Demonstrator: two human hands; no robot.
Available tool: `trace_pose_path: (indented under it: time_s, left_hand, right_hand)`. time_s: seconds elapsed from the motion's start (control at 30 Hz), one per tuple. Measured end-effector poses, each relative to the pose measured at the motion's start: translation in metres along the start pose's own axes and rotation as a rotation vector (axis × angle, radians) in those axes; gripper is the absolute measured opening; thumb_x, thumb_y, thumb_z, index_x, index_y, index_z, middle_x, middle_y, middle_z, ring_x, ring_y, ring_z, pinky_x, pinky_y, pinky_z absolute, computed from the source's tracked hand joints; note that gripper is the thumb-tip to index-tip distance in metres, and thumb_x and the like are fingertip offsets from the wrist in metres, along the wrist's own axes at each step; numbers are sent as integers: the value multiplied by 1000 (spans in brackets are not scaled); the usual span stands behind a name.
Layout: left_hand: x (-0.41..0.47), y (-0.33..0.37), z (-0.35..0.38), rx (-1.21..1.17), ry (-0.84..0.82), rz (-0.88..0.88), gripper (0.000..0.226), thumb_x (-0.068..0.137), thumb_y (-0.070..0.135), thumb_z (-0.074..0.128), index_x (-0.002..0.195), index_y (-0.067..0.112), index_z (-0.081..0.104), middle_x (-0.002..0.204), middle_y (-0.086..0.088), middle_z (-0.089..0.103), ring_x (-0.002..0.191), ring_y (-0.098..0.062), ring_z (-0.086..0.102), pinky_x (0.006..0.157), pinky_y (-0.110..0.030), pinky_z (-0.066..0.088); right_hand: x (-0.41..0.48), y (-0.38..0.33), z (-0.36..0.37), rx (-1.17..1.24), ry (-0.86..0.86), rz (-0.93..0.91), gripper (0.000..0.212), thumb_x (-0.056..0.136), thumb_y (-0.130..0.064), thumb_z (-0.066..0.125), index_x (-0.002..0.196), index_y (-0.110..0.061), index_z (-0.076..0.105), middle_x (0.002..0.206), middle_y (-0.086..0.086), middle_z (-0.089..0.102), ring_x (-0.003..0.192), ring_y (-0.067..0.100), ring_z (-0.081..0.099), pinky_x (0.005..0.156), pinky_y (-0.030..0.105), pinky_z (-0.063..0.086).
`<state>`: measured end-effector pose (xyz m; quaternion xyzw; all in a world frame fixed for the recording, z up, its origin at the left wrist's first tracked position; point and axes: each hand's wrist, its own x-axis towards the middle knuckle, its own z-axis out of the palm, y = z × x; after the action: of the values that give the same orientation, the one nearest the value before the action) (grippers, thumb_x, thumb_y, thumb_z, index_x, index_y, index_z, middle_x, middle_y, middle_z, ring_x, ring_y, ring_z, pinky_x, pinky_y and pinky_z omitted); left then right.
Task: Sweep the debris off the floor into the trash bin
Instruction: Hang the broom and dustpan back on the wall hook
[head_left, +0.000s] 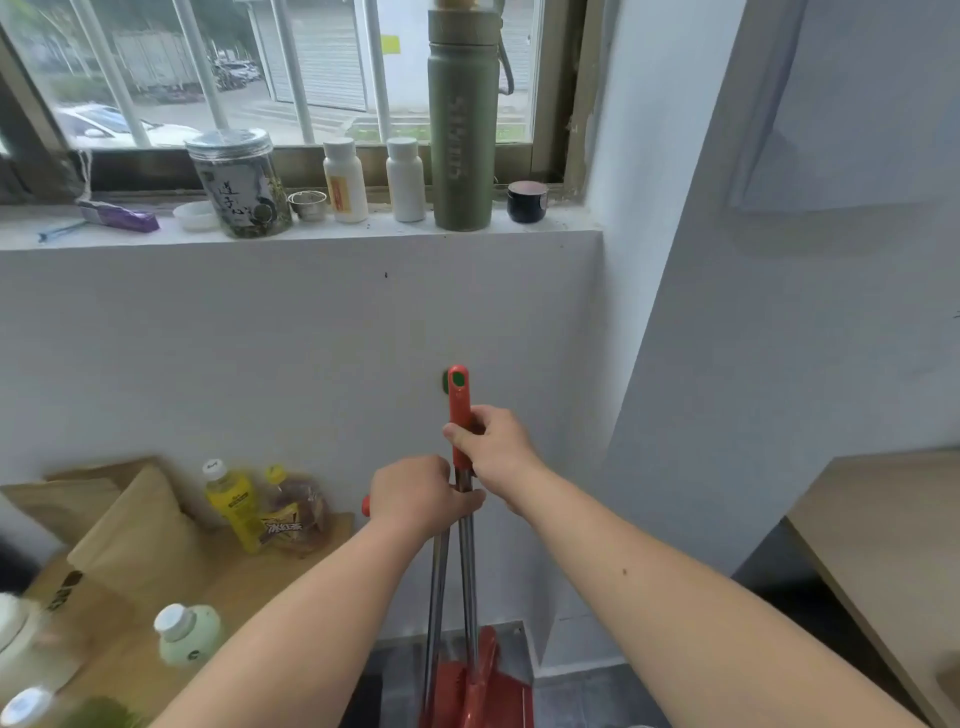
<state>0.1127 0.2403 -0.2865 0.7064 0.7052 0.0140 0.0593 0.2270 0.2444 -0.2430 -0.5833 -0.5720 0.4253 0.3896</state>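
Observation:
Two metal poles stand upright against the white wall in the corner. The broom handle has a red grip with a green dot at its top, and my right hand is closed around that grip. My left hand grips the second pole, the dustpan handle, whose red end pokes out on the left of my fist. Below, the red dustpan and broom head rest on the grey floor. No debris or trash bin is in view.
A wooden table at lower left carries bottles, a snack bag and brown paper bags. A windowsill above holds a jar, white bottles and a tall green flask. Another wooden surface juts in at right.

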Motion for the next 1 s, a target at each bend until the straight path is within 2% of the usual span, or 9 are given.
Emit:
trace_pose_path:
  time_s: [0.07,0.23,0.33,0.47,0.63,0.83,1.0]
  left_hand:
    - [10,-2,11,-11,-20,4,51,69,73,49,74,25,62,65,8,64,60,-16,59,62,-28,48]
    - [35,-3,38,-47,-88,15,42,70,66,55,76,25,61,69,8,64,63,-16,59,62,-29,49]
    - [48,-5,54,-57,-111,15,39,71,64,56,79,26,63,72,9,64,65,-16,59,66,-30,52]
    - [66,-9,75,-31,-122,35,39,71,64,54,77,27,63,70,10,63,64,-14,59,64,-29,49]
    - [86,-15,100,-32,-156,22,40,72,64,54,78,26,65,71,9,65,65,-14,60,67,-29,52]
    - [103,-19,127,-38,-165,31,43,73,67,51,79,27,66,70,10,65,64,-12,61,63,-28,51]
    - [116,-18,141,-35,-165,19,38,76,63,51,81,28,66,71,10,65,65,-12,61,62,-27,48]
  right_hand:
    - [8,9,3,-2,-4,19,8,93,-26,68,85,-25,66,73,-10,61,76,18,59,88,46,54]
    - [25,38,13,-58,67,53,13,93,-27,68,82,-22,65,81,3,69,82,26,67,81,39,54]
    - [36,52,21,-62,84,62,10,94,-27,67,87,-20,66,83,2,69,81,23,65,80,36,53]
    - [53,73,30,-67,83,83,12,94,-29,66,91,-17,69,87,3,72,84,23,68,80,37,54]
    - [74,93,40,-83,64,93,15,96,-31,65,91,-18,68,84,0,69,80,20,66,73,31,50]
    - [92,116,51,-86,60,110,19,97,-30,63,94,-14,72,86,3,70,82,21,65,78,33,51]
    - [108,128,53,-80,46,128,24,97,-29,63,99,-8,74,94,10,73,90,28,67,87,42,55]
